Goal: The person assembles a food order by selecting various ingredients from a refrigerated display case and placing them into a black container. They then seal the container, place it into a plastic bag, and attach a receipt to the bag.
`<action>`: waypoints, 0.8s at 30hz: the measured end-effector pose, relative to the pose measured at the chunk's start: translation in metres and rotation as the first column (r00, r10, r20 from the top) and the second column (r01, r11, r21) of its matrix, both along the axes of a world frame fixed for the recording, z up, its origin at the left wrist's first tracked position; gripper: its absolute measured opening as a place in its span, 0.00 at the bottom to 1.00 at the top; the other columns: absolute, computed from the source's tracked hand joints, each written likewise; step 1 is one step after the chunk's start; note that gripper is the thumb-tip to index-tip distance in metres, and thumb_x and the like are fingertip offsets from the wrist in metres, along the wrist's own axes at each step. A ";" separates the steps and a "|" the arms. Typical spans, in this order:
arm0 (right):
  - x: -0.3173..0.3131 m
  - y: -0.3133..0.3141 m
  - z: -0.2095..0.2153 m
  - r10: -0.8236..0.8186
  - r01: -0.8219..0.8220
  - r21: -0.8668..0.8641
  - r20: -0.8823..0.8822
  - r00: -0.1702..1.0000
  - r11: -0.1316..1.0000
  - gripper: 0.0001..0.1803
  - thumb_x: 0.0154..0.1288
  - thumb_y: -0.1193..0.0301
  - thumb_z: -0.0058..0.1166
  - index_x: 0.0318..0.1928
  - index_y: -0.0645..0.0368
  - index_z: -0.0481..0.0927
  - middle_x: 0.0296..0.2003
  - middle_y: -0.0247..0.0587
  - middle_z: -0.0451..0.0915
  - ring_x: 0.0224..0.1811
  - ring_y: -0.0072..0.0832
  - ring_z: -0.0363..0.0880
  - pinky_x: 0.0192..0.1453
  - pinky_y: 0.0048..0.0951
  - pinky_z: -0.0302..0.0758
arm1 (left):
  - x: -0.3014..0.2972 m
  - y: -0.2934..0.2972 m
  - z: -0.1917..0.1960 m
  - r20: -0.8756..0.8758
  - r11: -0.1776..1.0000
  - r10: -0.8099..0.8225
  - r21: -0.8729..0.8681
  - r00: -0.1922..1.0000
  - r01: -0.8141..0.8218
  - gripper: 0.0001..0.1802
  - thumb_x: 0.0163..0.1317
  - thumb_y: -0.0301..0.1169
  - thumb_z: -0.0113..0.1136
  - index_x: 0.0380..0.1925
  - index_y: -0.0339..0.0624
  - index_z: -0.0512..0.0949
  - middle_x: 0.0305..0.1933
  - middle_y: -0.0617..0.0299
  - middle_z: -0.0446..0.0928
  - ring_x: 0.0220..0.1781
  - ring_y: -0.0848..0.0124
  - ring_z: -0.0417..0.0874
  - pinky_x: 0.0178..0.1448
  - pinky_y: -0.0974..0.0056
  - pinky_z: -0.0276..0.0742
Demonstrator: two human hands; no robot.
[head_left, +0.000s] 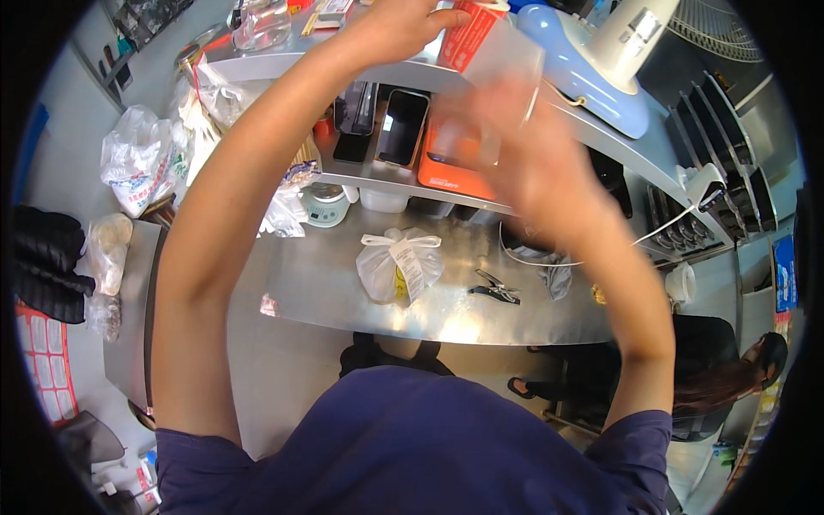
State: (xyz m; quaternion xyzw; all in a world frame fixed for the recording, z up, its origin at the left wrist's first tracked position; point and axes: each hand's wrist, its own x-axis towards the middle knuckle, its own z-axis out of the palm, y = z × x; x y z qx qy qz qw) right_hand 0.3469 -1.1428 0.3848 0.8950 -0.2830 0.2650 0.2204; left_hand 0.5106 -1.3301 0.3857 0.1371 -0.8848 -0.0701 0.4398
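At the upper shelf's edge my left hand (402, 31) has its thumb against a red printed box (469, 39); its other fingers are partly cut off by the picture's top, but the hand appears closed on the box. A thin, see-through plastic piece (511, 58) spans from beside this box toward my right hand (549, 167). That hand is smeared by motion over the orange box (451, 182), so its grip cannot be made out. Below, on the steel counter, sits a knotted white plastic bag (373, 268) with a paper slip (408, 268) on its front.
A black-and-silver plier-like tool (495, 290) lies right of the bag. Phones (403, 129) rest on the lower shelf, above a small scale (327, 206). A blue-based fan (592, 73) stands upper right; its white cable (639, 240) loops down. Another person (708, 365) is at right.
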 end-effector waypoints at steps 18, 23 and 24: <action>-0.036 0.005 -0.353 -0.874 -0.725 0.635 0.477 0.096 0.267 0.08 0.59 0.75 0.68 0.36 0.66 0.83 0.52 0.48 0.80 0.43 0.27 0.81 0.49 0.28 0.77 | 0.064 0.105 -0.413 0.154 -0.123 0.129 0.983 0.980 -0.138 0.21 0.62 0.34 0.66 0.51 0.32 0.79 0.39 0.54 0.84 0.36 0.65 0.85 0.48 0.58 0.82; 0.006 -0.026 -0.291 -0.883 -0.911 0.324 0.462 -0.082 0.255 0.05 0.62 0.77 0.65 0.37 0.64 0.83 0.50 0.44 0.82 0.43 0.28 0.81 0.48 0.30 0.78 | 0.028 0.127 -0.359 0.163 0.105 0.182 0.977 0.970 -0.184 0.18 0.60 0.31 0.66 0.49 0.32 0.80 0.35 0.57 0.84 0.34 0.67 0.84 0.39 0.60 0.79; 0.012 -0.032 -0.285 -0.881 -0.899 0.371 0.473 -0.030 0.230 0.05 0.62 0.76 0.65 0.37 0.64 0.83 0.49 0.43 0.82 0.44 0.28 0.81 0.48 0.30 0.78 | 0.015 0.136 -0.351 0.050 0.179 0.221 0.980 0.974 -0.091 0.18 0.60 0.31 0.66 0.48 0.33 0.81 0.35 0.58 0.84 0.34 0.68 0.84 0.38 0.60 0.78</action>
